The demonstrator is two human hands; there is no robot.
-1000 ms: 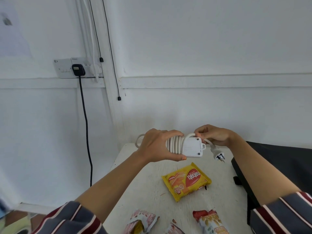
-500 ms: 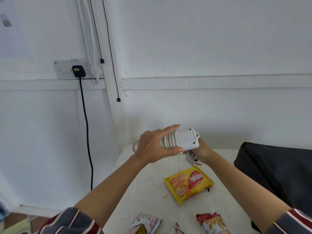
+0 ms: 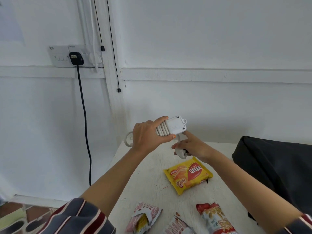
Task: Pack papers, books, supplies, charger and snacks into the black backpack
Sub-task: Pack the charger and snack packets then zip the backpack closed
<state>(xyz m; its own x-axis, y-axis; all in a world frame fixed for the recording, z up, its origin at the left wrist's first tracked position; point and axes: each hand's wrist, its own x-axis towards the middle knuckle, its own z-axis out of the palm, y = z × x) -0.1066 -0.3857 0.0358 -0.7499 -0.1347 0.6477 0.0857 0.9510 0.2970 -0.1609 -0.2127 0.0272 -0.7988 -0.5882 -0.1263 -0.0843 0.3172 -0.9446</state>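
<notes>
The left hand (image 3: 146,137) was clamped on the white charger (image 3: 172,126), thumb beneath and fingers over its wound cord, holding it in the air above the far end of the counter (image 3: 148,183). Just below it, the right hand (image 3: 190,146) gripped the cord's plug (image 3: 180,152), above the yellow wafer packet (image 3: 188,174). The black backpack (image 3: 278,166) lay to the right, apart from both hands.

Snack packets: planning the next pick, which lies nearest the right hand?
The yellow Nabati wafer packet, just below the right hand; the pink packet, its neighbour and the red-topped packet lie farther off.
</notes>
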